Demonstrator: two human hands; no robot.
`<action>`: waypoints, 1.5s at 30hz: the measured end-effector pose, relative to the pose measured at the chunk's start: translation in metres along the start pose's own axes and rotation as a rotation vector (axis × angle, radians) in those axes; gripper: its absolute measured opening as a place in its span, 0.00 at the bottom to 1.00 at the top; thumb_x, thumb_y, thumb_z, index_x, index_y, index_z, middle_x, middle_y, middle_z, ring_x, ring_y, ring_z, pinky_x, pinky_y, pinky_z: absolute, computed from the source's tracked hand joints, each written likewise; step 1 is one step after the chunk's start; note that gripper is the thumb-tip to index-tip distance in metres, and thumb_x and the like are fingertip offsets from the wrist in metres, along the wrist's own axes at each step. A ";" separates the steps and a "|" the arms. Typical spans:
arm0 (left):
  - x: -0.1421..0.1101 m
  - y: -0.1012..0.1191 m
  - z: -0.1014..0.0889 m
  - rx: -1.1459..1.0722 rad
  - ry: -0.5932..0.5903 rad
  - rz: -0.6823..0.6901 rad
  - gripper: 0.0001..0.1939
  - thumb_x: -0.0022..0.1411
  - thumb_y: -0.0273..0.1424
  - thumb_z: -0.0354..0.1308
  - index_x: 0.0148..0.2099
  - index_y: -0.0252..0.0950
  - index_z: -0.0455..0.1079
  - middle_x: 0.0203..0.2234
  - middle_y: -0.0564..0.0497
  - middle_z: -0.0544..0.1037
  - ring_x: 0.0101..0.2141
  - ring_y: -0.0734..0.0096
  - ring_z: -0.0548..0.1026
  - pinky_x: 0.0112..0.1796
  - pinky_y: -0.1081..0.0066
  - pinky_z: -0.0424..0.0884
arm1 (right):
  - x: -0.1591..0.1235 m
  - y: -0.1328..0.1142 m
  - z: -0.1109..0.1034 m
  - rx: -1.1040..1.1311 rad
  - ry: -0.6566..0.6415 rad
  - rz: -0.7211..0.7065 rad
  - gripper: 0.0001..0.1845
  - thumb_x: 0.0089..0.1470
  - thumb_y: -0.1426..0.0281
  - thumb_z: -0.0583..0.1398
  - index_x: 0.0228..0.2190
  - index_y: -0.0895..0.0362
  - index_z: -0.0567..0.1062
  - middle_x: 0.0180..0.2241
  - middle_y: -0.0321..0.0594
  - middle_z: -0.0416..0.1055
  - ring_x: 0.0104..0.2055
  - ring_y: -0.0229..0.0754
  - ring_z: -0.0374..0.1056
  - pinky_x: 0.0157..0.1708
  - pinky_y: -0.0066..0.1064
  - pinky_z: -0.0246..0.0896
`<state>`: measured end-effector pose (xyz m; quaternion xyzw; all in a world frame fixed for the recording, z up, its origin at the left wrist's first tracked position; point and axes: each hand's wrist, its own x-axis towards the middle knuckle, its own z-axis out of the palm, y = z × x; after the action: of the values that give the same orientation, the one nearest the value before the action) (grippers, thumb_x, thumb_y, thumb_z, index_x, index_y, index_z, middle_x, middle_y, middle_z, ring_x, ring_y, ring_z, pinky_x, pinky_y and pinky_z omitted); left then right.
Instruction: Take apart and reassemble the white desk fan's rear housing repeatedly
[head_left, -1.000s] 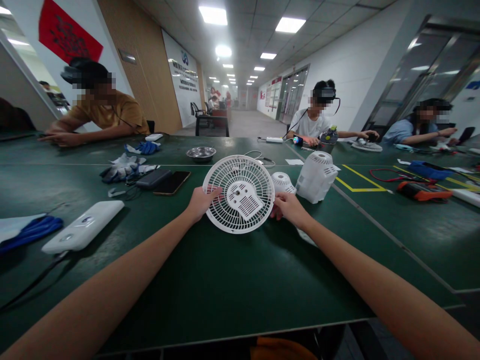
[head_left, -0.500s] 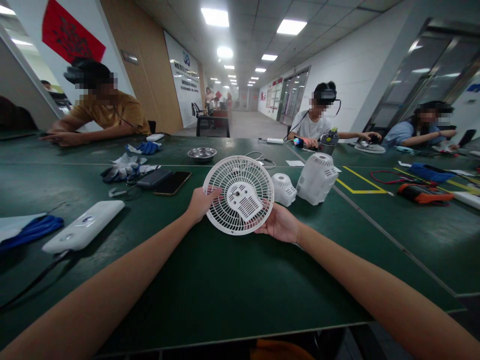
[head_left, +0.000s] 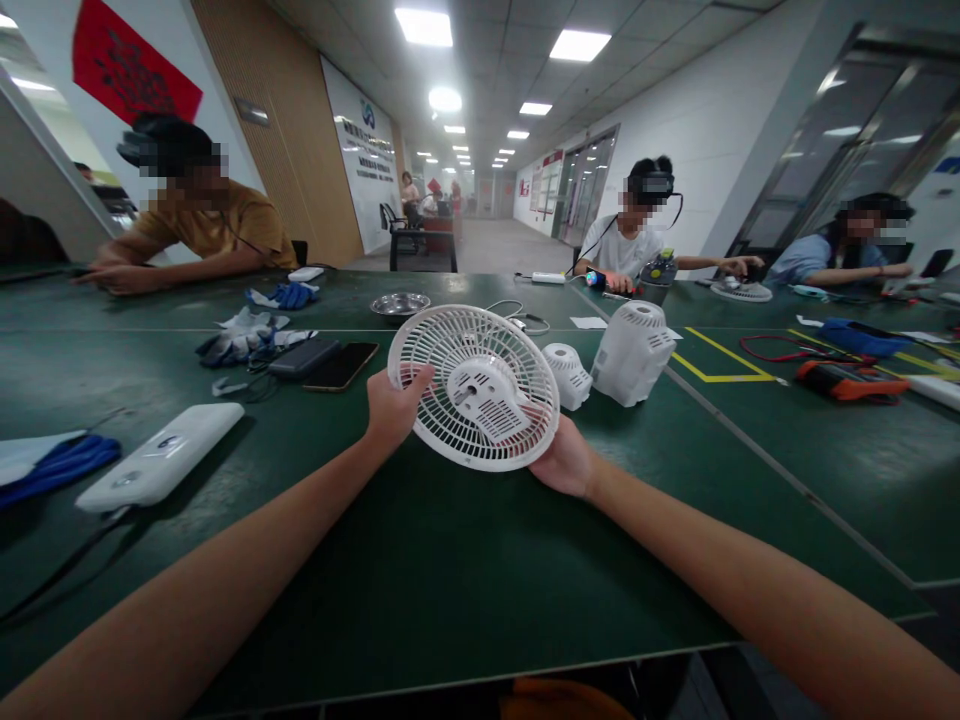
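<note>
A round white fan grille with a slotted hub is held above the green table between both my hands. My left hand grips its left rim, thumb over the front and the fingers out of sight behind. At the lower right, my right hand holds the rim from beneath and behind, its fingers mostly hidden by the grille. Just beyond the grille on the right stand a small white plastic housing and a taller white housing.
A metal bowl, a phone, a dark power bank and gloves lie beyond my left hand. A white device with a cable is nearer. An orange multimeter lies right. Several people sit around the table.
The grille has tilted back, its face turning more upward, and come slightly nearer. My left hand has shifted a little left, and my right hand has moved slightly right along the rim.
</note>
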<state>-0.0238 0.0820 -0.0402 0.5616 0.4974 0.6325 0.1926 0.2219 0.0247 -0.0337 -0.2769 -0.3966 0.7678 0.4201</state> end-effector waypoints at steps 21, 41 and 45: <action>0.017 -0.025 0.000 -0.539 -0.401 -0.589 0.20 0.70 0.38 0.48 0.39 0.30 0.76 0.30 0.41 0.81 0.28 0.66 0.78 0.29 0.70 0.73 | 0.010 -0.019 -0.033 -0.610 0.363 -0.606 0.17 0.50 0.57 0.66 0.32 0.52 0.66 0.27 0.30 0.65 0.27 0.37 0.61 0.26 0.29 0.55; 0.017 -0.017 0.005 -0.576 -0.469 -0.863 0.09 0.67 0.24 0.55 0.39 0.24 0.76 0.32 0.39 0.82 0.30 0.65 0.82 0.36 0.66 0.81 | 0.004 -0.033 -0.038 -1.476 0.101 -0.713 0.13 0.55 0.59 0.64 0.37 0.54 0.72 0.45 0.44 0.73 0.47 0.48 0.68 0.45 0.40 0.64; 0.017 -0.019 0.005 -0.577 -0.475 -0.856 0.09 0.67 0.24 0.56 0.41 0.24 0.76 0.33 0.39 0.82 0.30 0.65 0.82 0.36 0.67 0.81 | 0.003 -0.038 -0.040 -1.449 0.132 -0.795 0.08 0.56 0.64 0.63 0.37 0.54 0.72 0.46 0.45 0.72 0.48 0.49 0.68 0.46 0.41 0.64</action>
<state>-0.0303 0.1060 -0.0478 0.3614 0.4307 0.4647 0.6841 0.2666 0.0547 -0.0235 -0.3625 -0.8359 0.0986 0.4003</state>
